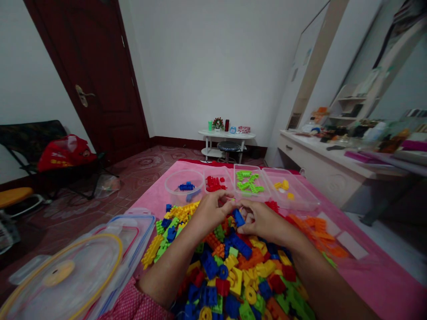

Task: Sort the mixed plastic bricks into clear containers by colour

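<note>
Over a big heap of mixed toy building bricks (235, 275), my two hands meet at the fingertips. My right hand (262, 218) is closed on a blue building brick (238, 218), which tilts down toward the heap. The fingers of my left hand (215, 209) are pinched together, with their tips close to my right fingertips. Whatever the left fingers grip is too small and covered to make out. Just beyond the hands stand a round clear tub (170, 183) with blue pieces (186, 186) and a clear box with red pieces (215, 183).
Right of these, one clear box (236, 168) holds green pieces and another (308, 200) holds yellow ones. Orange pieces (318, 231) lie on the pink cloth (376, 275) at right. Clear lids (86, 262) are stacked at left. A white dresser (320, 164) stands beyond on the right.
</note>
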The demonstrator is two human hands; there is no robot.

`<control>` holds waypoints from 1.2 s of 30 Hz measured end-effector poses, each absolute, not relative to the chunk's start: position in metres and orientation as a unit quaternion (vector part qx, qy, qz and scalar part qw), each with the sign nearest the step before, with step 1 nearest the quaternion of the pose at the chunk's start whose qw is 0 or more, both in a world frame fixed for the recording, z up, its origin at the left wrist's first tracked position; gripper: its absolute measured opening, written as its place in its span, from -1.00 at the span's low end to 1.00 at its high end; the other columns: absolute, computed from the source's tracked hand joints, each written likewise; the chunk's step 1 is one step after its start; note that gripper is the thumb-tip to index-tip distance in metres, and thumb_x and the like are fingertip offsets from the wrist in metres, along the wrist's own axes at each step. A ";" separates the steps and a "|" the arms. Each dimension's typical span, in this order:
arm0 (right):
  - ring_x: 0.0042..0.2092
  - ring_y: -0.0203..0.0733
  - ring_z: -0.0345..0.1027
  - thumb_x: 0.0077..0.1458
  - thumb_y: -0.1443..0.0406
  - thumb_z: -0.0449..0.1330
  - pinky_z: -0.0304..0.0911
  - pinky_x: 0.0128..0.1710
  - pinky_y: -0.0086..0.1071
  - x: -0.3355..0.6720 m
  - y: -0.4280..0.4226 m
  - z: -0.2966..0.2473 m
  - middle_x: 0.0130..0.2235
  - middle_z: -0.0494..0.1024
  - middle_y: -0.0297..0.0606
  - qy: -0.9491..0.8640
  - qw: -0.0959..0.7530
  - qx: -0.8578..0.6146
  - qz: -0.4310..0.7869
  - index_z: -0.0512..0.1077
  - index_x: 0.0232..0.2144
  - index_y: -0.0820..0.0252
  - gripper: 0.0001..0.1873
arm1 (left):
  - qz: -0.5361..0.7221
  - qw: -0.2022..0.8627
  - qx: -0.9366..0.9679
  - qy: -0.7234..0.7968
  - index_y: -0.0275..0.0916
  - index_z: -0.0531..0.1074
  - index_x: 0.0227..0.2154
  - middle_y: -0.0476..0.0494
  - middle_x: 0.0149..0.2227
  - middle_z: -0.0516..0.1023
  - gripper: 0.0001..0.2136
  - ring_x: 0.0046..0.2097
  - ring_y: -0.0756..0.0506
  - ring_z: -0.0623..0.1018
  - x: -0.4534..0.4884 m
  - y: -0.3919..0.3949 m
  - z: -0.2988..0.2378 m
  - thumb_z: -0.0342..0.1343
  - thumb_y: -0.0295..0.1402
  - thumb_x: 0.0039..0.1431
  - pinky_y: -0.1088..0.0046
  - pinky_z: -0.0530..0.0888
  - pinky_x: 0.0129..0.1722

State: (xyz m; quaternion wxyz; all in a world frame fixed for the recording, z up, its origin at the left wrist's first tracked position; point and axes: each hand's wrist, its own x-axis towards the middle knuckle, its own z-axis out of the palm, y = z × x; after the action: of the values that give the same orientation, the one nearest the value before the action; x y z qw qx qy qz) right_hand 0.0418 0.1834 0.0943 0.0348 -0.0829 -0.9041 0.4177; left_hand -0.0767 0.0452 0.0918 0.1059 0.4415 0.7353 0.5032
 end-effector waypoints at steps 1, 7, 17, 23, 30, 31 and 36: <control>-0.49 -0.34 0.16 -0.23 0.34 0.28 0.01 -0.54 -0.50 0.045 0.184 0.097 -0.50 0.30 -0.47 -0.918 0.030 -0.078 0.388 0.36 -0.28 0.15 -0.64 | 0.493 0.110 0.448 0.737 -0.29 0.50 -0.18 -0.12 -0.39 0.56 -0.68 -0.38 -0.05 0.51 -0.076 0.045 0.092 0.07 -0.23 0.06 0.52 0.37 -0.41; -0.33 -0.17 0.28 -0.29 0.24 0.32 -0.02 -0.45 -0.42 0.058 0.163 0.100 -0.33 0.47 -0.27 -0.984 -0.033 -0.058 0.165 0.40 -0.29 0.14 -0.59 | 0.496 0.110 0.448 0.736 -0.31 0.52 -0.25 -0.13 -0.39 0.56 -0.73 -0.39 -0.04 0.50 -0.075 0.045 0.090 0.03 -0.26 0.10 0.52 0.36 -0.40; -0.51 -0.34 0.16 -0.18 0.34 0.20 -0.03 -0.55 -0.48 0.050 0.178 0.107 -0.53 0.31 -0.45 -0.943 0.107 -0.110 0.297 0.35 -0.23 0.19 -0.65 | 0.597 0.165 0.372 0.692 -0.28 0.43 -0.12 -0.19 -0.21 0.55 -0.61 -0.22 -0.09 0.51 -0.072 0.046 0.095 -0.03 -0.09 0.15 0.45 0.46 -0.31; -0.49 -0.33 0.20 -0.17 0.33 0.22 0.04 -0.54 -0.48 0.047 0.177 0.110 -0.49 0.36 -0.42 -0.923 0.142 -0.098 0.345 0.39 -0.19 0.19 -0.62 | 0.613 0.329 0.335 0.635 -0.29 0.41 -0.08 -0.26 -0.16 0.51 -0.47 -0.22 -0.13 0.50 -0.061 0.043 0.104 -0.08 0.06 0.11 0.44 0.48 -0.46; -0.51 -0.34 0.22 -0.23 0.37 0.27 0.07 -0.55 -0.48 0.040 0.177 0.096 -0.51 0.39 -0.41 -0.919 0.161 -0.085 0.349 0.44 -0.21 0.19 -0.59 | 0.532 0.189 0.468 0.680 -0.27 0.48 -0.20 -0.09 -0.25 0.54 -0.67 -0.22 -0.07 0.48 -0.066 0.047 0.093 0.22 -0.35 -0.10 0.44 0.43 -0.18; -0.51 -0.33 0.23 -0.24 0.37 0.29 0.08 -0.55 -0.49 0.039 0.178 0.095 -0.51 0.39 -0.42 -0.914 0.156 -0.087 0.364 0.42 -0.17 0.19 -0.54 | 0.543 0.196 0.457 0.677 -0.26 0.48 -0.19 -0.08 -0.26 0.53 -0.68 -0.23 -0.06 0.48 -0.066 0.047 0.093 0.20 -0.40 -0.10 0.45 0.44 -0.21; -0.53 -0.36 0.23 -0.18 0.34 0.28 0.11 -0.57 -0.49 0.043 0.179 0.101 -0.51 0.36 -0.43 -0.885 0.145 -0.095 0.432 0.33 -0.02 0.18 -0.42 | 0.642 0.347 0.291 0.619 -0.31 0.44 -0.15 -0.08 -0.39 0.48 -0.68 -0.44 0.02 0.45 -0.066 0.045 0.102 0.11 -0.48 -0.04 0.52 0.48 -0.49</control>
State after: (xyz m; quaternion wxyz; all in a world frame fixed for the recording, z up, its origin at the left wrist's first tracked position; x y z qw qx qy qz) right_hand 0.0431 0.1791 0.1007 0.1450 -0.0947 -0.8850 0.4322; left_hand -0.0660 0.0452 0.1019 0.3466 0.2914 0.6186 0.6421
